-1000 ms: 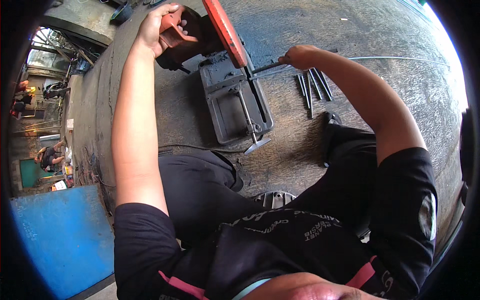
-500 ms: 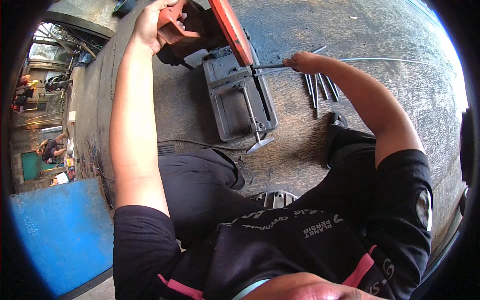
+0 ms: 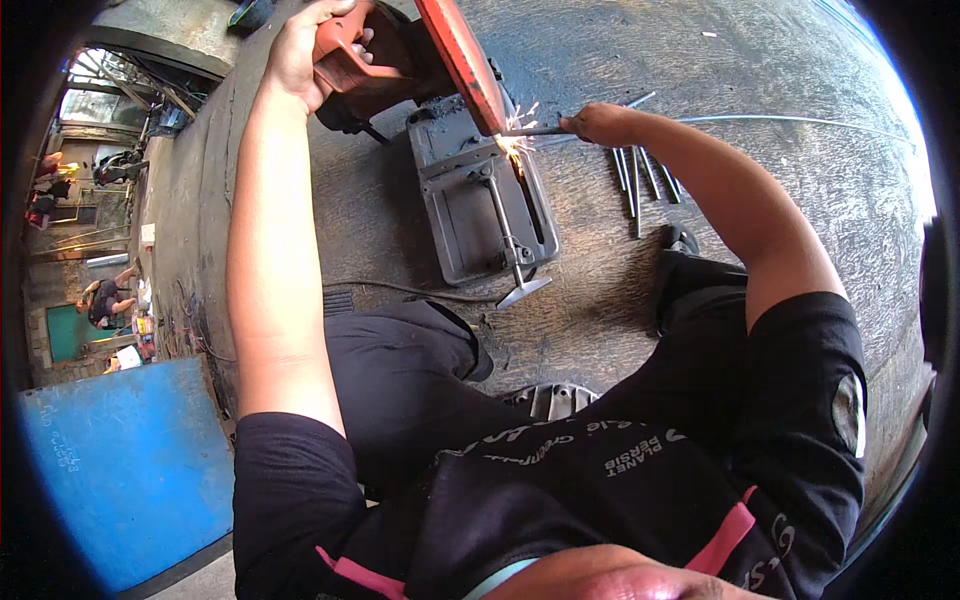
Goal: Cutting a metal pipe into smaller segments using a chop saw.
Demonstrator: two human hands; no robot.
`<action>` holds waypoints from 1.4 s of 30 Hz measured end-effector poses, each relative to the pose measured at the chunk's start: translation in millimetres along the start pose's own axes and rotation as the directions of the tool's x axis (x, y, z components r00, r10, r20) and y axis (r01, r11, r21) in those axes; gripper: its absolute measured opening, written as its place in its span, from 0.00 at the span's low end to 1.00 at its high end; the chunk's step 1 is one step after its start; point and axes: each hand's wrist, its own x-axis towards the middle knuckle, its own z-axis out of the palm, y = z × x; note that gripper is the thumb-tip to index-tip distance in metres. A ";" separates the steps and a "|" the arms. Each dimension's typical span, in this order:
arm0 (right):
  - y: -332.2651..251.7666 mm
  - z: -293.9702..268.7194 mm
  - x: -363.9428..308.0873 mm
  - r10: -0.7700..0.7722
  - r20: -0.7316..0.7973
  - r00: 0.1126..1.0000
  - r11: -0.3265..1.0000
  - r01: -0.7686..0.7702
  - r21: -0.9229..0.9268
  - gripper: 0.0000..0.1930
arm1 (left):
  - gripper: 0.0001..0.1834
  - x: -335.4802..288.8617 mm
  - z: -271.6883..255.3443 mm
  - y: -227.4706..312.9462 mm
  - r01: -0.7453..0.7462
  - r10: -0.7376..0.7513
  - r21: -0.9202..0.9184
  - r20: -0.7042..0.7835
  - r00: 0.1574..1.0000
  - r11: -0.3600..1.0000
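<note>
My left hand (image 3: 298, 58) is wrapped round the orange handle (image 3: 345, 62) of a cut-off saw, whose red guard (image 3: 462, 65) slants down to the grey base (image 3: 468, 262). Sparks (image 3: 517, 143) fly where the guard's lower end meets a thin metal rod (image 3: 541, 131). On the right of the saw, the fingers of my right hand (image 3: 596, 124) are closed on that rod. A vise screw with a T-shaped handle (image 3: 522, 291) runs along the base. The blade itself is hidden by the guard and sparks.
Several short metal pieces (image 3: 636, 195) lie on the floor right of the saw. A long thin rod (image 3: 780, 119) stretches far right behind my right arm. A cable (image 3: 390, 287) runs near my leg. A blue panel (image 3: 130, 470) stands at left; another person (image 3: 105, 300) is farther off.
Sparks have appeared at the rod beneath the guard. The saw's handle and guard have shifted very slightly. Both hands keep their grips.
</note>
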 end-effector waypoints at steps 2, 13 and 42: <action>-4.9 -3.0 -3.7 0.005 0.022 1.000 1.000 -0.005 -0.006 0.37 | 0.25 -0.1 -2.5 -1.2 -0.004 0.004 -0.001 0.009 1.000 1.000; -2.1 1.1 -1.7 0.031 0.015 0.999 0.999 -0.031 0.010 0.37 | 0.24 3.0 -1.2 -2.9 0.002 0.000 -0.062 0.031 1.000 0.998; 3.0 4.0 6.4 -0.023 -0.037 0.999 0.995 0.020 -0.100 0.37 | 0.24 2.7 -3.6 3.3 0.053 -0.052 -0.045 0.003 0.999 0.998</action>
